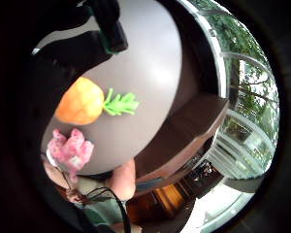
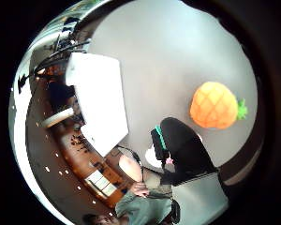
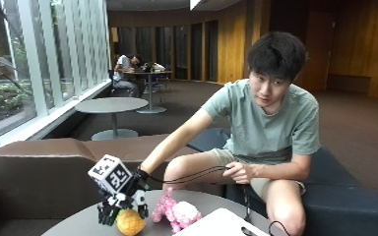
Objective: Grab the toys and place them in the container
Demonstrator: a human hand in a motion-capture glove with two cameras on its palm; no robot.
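The gloved right hand (image 3: 117, 209) hangs spread over the pineapple toy (image 3: 131, 222), nothing held; the body should be clasped; the white container (image 3: 218, 225) lies near.

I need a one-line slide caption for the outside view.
Gloved right hand hovers beside orange pineapple toy on the round table, pink plush toy nearby.

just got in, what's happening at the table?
A seated person reaches the black-gloved right hand down beside the orange plush pineapple toy on the round grey table, without yet gripping it. A pink plush toy lies next to it. The white container sits nearby. The bare hand rests on the person's lap.
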